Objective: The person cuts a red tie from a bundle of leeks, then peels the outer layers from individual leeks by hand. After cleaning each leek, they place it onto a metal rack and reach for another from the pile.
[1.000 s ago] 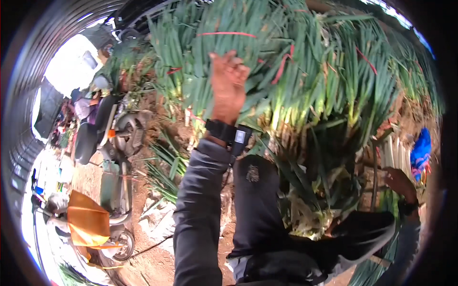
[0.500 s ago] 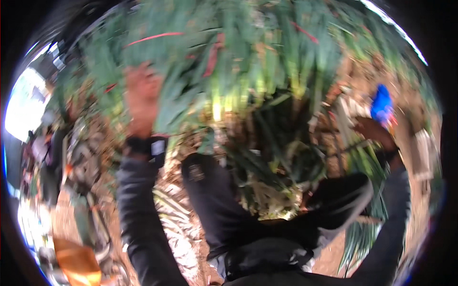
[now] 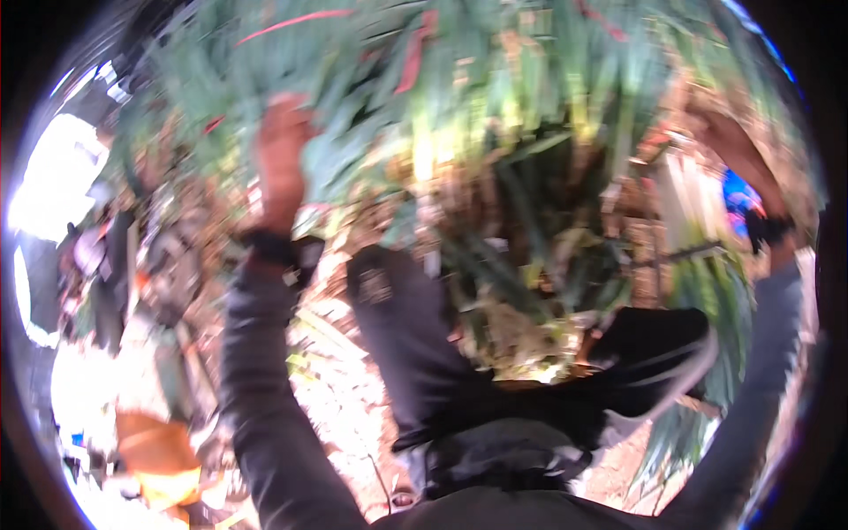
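Note:
A large spread of long green leek-like stalks [image 3: 353, 97] lies in front of me, with pale stem ends toward my knees. Red ties [image 3: 415, 55] cross some of the bunches. My left hand [image 3: 284, 146] is over or against the leaves at the left, its fingers smeared by motion, so its grip cannot be read. At the far right my right hand [image 3: 717, 132] reaches forward beside the end of the stalks. Its fingers are blurred and partly lost against the brown ground, and whether it holds anything is unclear.
Dark leaves [image 3: 539, 221] lie between my bent legs [image 3: 397, 327]. To the right are pale wooden slats [image 3: 693, 199], a blue item [image 3: 738, 199] and more green stalks [image 3: 720, 309]. An orange object [image 3: 159, 450] and clutter sit at lower left.
My right hand has moved forward, away from the slats and the blue item toward the stalks' right end. The left hand has stayed near the leaves. The whole view has shifted a little.

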Available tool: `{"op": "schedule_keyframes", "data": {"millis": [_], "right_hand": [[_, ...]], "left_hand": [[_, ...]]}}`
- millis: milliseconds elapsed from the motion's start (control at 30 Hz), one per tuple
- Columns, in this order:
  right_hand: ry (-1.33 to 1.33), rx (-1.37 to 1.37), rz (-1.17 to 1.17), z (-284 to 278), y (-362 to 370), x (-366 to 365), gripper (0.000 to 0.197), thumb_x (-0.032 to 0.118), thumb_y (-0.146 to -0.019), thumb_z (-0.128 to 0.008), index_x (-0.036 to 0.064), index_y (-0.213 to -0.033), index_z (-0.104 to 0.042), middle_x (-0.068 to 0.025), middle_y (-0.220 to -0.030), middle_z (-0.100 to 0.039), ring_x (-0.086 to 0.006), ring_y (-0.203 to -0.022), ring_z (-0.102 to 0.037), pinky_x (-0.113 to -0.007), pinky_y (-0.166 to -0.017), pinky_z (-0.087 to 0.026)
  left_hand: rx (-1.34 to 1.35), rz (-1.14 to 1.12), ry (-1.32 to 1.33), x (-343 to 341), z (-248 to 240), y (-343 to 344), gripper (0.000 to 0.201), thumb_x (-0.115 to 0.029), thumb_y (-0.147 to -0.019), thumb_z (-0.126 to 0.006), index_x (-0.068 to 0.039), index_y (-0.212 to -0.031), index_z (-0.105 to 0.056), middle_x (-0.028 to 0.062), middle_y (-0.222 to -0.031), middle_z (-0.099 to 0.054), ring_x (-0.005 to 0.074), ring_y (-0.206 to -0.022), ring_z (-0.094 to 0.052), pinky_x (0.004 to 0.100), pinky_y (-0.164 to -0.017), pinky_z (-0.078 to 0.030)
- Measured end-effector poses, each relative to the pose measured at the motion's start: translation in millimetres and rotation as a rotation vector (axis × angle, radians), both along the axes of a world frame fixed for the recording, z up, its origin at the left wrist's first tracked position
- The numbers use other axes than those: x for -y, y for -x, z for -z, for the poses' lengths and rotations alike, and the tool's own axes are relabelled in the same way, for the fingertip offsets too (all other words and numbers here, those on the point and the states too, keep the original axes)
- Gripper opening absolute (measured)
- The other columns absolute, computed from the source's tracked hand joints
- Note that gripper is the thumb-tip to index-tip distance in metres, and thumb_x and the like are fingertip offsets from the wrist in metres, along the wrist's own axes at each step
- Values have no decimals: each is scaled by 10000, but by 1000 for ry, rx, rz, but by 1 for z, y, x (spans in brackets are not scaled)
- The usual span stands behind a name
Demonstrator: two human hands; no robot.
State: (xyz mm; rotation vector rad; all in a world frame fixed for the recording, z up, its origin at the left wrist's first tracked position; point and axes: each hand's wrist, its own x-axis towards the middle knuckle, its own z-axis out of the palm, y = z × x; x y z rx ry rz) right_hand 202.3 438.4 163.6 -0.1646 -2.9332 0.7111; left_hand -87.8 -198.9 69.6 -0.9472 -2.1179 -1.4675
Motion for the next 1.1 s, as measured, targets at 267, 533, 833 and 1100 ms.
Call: {"op": "schedule_keyframes", "data": {"millis": [267,533,833,1100], "right_hand": [[297,388,-16,58,10,92,410,211,-969,-641,42,-1338,-577,-89,-1191,-640,-140,-913,-606,-322,-769,-527],[230,415,29,55,15,113,413,208,-961,-638,64,-1346,-593,-82,-1051,-650,-146,-853,-612,-310,-769,-522],[143,409,-66,59,14,154,451,117,-943,-637,63,-1384,-558,-80,-1148,-643,-182,-1003,-595,-348,-927,-490],[75,388,-139,75,18,140,457,268,-970,-645,35,-1354,-561,-170,-1234,-636,-252,-1131,-621,-373,-975,-490]], "left_hand": [[561,-378,-78,115,71,55,696,-595,-953,-570,79,-1112,-642,152,-840,-717,198,-683,-693,304,-628,-554],[585,-220,-487,79,64,82,745,-633,-953,-544,71,-1187,-611,200,-992,-706,225,-816,-694,336,-755,-576],[836,111,-692,12,-34,-18,501,-464,-1045,-486,1,-1182,-612,23,-918,-647,147,-815,-612,340,-829,-549],[677,-64,-540,10,-49,-12,400,-392,-1032,-537,-21,-1128,-651,46,-936,-680,154,-805,-640,329,-785,-548]]}}
